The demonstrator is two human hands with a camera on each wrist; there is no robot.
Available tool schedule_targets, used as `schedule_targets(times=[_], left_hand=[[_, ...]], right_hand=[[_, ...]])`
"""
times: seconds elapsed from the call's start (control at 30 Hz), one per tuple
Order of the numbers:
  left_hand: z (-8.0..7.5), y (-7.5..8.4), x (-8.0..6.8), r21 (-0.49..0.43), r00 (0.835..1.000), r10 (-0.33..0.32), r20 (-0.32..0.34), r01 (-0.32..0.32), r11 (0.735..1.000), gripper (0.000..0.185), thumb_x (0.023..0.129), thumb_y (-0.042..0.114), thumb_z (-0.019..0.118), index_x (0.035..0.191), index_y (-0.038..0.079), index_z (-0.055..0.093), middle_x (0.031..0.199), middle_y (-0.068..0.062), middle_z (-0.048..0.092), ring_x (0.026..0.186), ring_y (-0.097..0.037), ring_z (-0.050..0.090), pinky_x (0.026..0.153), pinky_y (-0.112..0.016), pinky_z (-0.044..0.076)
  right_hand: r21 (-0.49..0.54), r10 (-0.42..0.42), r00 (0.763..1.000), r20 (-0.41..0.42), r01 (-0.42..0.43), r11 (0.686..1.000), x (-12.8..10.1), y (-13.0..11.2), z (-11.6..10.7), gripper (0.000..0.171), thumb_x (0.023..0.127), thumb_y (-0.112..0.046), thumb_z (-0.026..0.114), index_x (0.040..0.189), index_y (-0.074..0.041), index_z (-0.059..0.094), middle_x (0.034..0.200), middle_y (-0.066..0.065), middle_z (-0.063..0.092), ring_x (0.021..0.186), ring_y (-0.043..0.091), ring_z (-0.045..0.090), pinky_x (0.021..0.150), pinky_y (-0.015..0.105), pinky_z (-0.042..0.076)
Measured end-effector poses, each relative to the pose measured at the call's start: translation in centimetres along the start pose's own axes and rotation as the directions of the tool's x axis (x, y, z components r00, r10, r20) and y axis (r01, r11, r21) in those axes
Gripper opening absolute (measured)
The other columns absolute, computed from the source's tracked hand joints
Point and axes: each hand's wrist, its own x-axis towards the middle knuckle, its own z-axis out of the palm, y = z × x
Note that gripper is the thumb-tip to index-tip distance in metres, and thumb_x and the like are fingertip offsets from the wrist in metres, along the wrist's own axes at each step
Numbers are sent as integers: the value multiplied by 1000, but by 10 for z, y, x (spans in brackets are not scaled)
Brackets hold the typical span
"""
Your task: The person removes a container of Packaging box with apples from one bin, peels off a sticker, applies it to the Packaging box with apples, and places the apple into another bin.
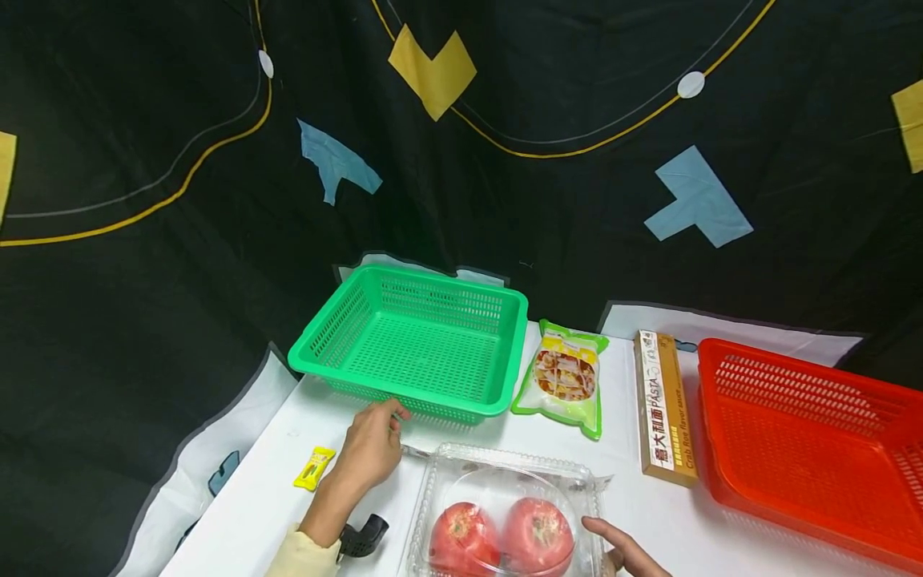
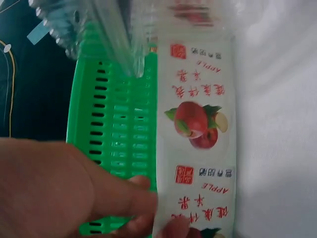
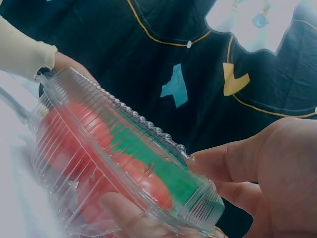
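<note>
A clear plastic clamshell box [image 1: 505, 465] with two red apples [image 1: 465, 538] inside is at the front middle in the head view. My right hand [image 3: 277, 173] grips its right side, with the fingers spread on both sides of the plastic wall. My left hand [image 1: 375, 445] is just in front of the green basket [image 1: 425, 405]. Its thumb and fingers pinch one end of a white paper label strip [image 2: 195, 134] printed with apples and red characters. In the head view this strip runs along the far side of the box, seen partly through the plastic.
A small yellow packet [image 1: 314, 468] lies left of my left forearm. Behind the box are a green-edged food bag [image 1: 562, 377] and a pasta box [image 1: 663, 409]. A red basket [image 1: 800, 449] stands at the right. A black patterned cloth [image 1: 505, 216] hangs behind the table.
</note>
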Motion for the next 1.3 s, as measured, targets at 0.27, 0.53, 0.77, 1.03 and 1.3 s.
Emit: schedule_targets(times=[0.27,0.53,0.77,1.03,1.3], left_hand=[[-3,-3,-5,87,997,60,57,-65,994,43,74,-22,51,100,6,70,90,-9,65,84,-29,62,69,-43,50],[0,-1,-8,181,994,106,-21,-100,978,38,77,-20,62,92,13,73,82,-2,68,72,-21,64,54,-35,47],[-4,4,-9,145,991,134,-4,-132,981,33,84,-11,66,89,21,75,88,5,67,79,-19,62,61,-37,47],[-11,13,-5,-72,996,70,52,-66,995,23,87,-6,68,102,11,74,88,-1,64,76,-16,53,66,-36,44],[-17,21,-2,-108,996,85,33,-81,991,14,91,6,70,102,12,75,102,-1,71,103,-24,64,85,-46,49]], right_hand=[[88,-50,998,30,47,995,0,9,-1,76,98,16,31,146,-41,45,107,7,53,99,13,62,83,31,52],[292,-236,965,115,195,936,5,31,-1,68,100,14,26,149,-28,42,119,10,66,111,19,62,89,32,50],[379,-243,967,73,198,904,-11,75,-22,60,103,8,24,153,-23,35,129,24,58,120,31,56,96,43,46],[366,-224,974,30,198,909,-13,77,-19,61,102,10,25,151,-22,38,126,25,60,117,32,58,94,43,48],[336,-230,972,41,204,920,-10,65,-12,62,102,10,24,151,-24,37,128,22,60,118,30,58,94,43,48]])
